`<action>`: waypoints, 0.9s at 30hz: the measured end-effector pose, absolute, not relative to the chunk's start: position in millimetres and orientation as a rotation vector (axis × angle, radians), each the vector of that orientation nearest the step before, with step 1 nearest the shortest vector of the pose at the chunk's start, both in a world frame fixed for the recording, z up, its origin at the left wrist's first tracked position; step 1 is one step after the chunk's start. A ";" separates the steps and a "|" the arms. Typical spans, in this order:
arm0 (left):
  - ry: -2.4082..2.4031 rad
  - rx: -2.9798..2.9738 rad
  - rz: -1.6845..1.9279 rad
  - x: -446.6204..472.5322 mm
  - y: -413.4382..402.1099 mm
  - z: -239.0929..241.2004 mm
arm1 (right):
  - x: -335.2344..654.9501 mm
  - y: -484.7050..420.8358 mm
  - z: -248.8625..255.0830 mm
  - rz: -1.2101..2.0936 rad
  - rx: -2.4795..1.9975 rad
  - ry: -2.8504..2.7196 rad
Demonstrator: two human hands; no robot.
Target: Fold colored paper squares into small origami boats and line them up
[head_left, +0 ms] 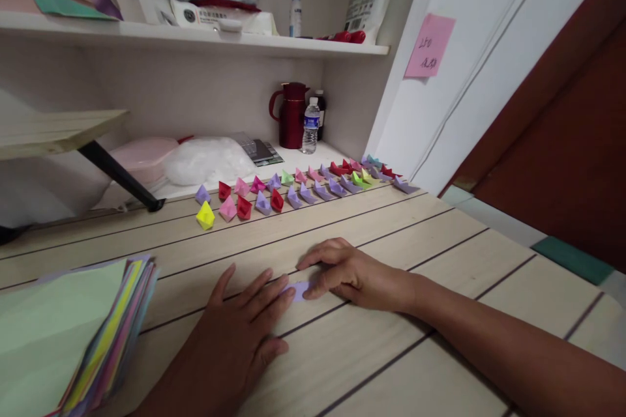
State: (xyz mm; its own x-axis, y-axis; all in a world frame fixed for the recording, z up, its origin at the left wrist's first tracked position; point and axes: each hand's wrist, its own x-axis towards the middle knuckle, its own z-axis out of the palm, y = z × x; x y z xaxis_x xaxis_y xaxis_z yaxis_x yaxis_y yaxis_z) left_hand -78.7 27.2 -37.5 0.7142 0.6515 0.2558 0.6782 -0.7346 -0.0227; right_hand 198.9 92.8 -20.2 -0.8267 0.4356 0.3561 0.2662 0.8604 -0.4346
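Note:
A small lilac paper piece (298, 290) lies on the wooden table (391, 234), mostly covered by both hands. My left hand (239, 329) lies flat, fingers spread, its fingertips pressing on the paper's left end. My right hand (349, 273) rests palm down on the paper's right end, fingers curled and pressing along it. Beyond the hands stand two rows of several folded paper boats (293, 192) in yellow, pink, red, purple and green.
A stack of coloured paper sheets (73, 332) lies at the near left. At the back are a red jug (289, 114), a water bottle (310, 125), a white plastic bag (208, 159) and a pink container (141, 156). A shelf (195, 36) hangs above; a pink note (429, 45) sticks to the wall.

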 end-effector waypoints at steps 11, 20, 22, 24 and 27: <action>-1.193 -2.789 -0.287 -81.6 30.9 -55.0 | 197.6 92.0 -17.9 0.452 -0.509 -2.595; -0.964 -2.653 -0.355 -52.4 8.1 -38.5 | 190.8 72.9 -13.4 0.076 -0.599 -2.648; -0.970 -2.674 -0.384 -56.2 6.5 -47.5 | 194.3 74.2 -11.6 0.281 -0.582 -2.629; -0.997 -2.662 -0.401 -62.5 5.4 -57.8 | 199.7 77.1 -8.4 0.517 -0.575 -2.577; -1.020 -2.610 -0.402 -67.5 4.0 -63.0 | 207.0 80.8 -4.4 0.684 -0.588 -2.546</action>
State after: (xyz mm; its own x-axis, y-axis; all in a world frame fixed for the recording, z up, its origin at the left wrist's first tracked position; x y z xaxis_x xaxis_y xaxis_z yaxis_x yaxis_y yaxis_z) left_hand -67.5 4.0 -63.0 0.7071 0.6049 0.3662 0.6919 -0.6986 -0.1822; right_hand 207.0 80.8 -4.4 -0.8140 0.4992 0.2971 0.2830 0.7874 -0.5476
